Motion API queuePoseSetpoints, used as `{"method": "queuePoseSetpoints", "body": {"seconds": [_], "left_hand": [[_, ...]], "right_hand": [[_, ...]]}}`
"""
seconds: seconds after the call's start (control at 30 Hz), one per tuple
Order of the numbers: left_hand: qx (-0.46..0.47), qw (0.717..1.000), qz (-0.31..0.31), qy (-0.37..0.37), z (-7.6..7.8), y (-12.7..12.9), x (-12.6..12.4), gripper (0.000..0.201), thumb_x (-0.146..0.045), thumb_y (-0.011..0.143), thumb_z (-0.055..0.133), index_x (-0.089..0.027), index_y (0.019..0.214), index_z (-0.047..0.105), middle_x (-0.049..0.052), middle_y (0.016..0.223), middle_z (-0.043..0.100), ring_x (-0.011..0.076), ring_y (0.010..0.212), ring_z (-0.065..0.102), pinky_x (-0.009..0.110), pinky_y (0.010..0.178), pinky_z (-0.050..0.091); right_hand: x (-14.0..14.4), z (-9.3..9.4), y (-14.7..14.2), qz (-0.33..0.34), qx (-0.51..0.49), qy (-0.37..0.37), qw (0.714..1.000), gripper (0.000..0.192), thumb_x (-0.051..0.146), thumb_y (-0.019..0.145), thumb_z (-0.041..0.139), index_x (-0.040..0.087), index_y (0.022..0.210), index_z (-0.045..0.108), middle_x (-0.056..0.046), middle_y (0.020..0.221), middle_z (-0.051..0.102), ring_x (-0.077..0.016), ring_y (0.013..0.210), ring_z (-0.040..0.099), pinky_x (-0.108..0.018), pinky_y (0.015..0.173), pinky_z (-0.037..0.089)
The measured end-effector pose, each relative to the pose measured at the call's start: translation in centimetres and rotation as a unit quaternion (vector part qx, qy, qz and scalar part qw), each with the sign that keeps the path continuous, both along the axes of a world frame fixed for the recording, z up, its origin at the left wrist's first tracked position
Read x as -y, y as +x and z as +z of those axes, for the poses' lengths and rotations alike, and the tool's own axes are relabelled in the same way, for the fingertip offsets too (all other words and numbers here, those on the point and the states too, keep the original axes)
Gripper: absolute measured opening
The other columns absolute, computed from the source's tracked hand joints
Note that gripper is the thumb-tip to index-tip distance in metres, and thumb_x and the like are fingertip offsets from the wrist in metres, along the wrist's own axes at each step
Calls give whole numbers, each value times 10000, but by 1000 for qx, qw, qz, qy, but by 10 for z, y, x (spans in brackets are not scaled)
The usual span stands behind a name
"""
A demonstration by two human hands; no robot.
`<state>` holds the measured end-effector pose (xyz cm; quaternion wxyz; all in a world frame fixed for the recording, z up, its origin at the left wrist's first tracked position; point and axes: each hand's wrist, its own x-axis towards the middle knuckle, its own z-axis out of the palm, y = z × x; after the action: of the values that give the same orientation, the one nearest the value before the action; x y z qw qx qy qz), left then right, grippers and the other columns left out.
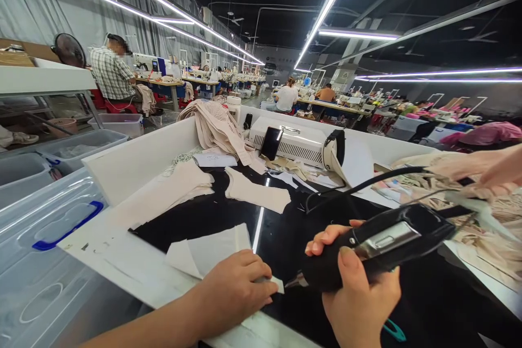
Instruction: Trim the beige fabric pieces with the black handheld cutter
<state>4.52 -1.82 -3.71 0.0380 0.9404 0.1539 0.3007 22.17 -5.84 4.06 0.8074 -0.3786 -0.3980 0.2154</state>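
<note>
My right hand point(359, 288) grips a black hand tool point(383, 244) with a metal plate and a black cable running off to the back; its tip points left toward the fabric. My left hand point(234, 288) lies flat on a small pale fabric piece point(207, 253) at the front of the glossy black table top point(285, 234), fingers close to the tool's tip. Two more beige cut pieces point(256, 191) lie further back on the black surface.
A white machine point(293, 144) and a heap of beige fabric point(216, 125) stand at the table's back. Another person's hand point(485, 168) reaches in from the right over a fabric pile. Clear plastic bins point(41, 239) sit to the left. Workers sit at sewing stations beyond.
</note>
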Motion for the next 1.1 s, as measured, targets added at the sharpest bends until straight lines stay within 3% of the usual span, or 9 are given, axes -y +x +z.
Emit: {"method": "queuePoseSetpoints", "body": {"seconds": [0.43, 0.73, 0.93, 1.1], "left_hand": [[-16, 1000, 5, -13, 2, -1, 2, 165, -208, 958, 728, -204, 1117, 684, 30, 1084, 705, 188, 986, 646, 319, 951, 544], [-18, 1000, 7, -18, 2, -1, 2, 85, -206, 972, 704, -199, 1054, 684, 39, 1098, 704, 193, 986, 649, 331, 972, 544], [-19, 1000, 5, -23, 4, -1, 2, 112, -192, 979, 690, -207, 1090, 684, 39, 1086, 699, 192, 991, 650, 321, 944, 555], [-7, 1000, 3, -30, 0, -5, 3, 149, -198, 992, 684, -190, 1140, 664, 46, 1085, 706, 174, 993, 670, 393, 1130, 480]], "right_hand": [[-9, -9, -3, 2, 14, -16, 1000, 340, 290, 846, 788, 265, 1114, 579, 34, 780, 682, -151, 621, 647, -346, 602, 583], [0, -2, -2, 2, -3, -10, 1000, 332, 282, 833, 780, 259, 1101, 585, 29, 760, 677, -146, 603, 635, -327, 569, 582], [3, -8, -3, 16, 21, -18, 999, 327, 291, 859, 768, 264, 1125, 579, 18, 785, 673, -153, 618, 640, -348, 586, 585], [4, -9, 1, 19, 27, -19, 999, 315, 266, 866, 766, 268, 1126, 588, 13, 797, 684, -158, 629, 654, -353, 589, 597]]}}
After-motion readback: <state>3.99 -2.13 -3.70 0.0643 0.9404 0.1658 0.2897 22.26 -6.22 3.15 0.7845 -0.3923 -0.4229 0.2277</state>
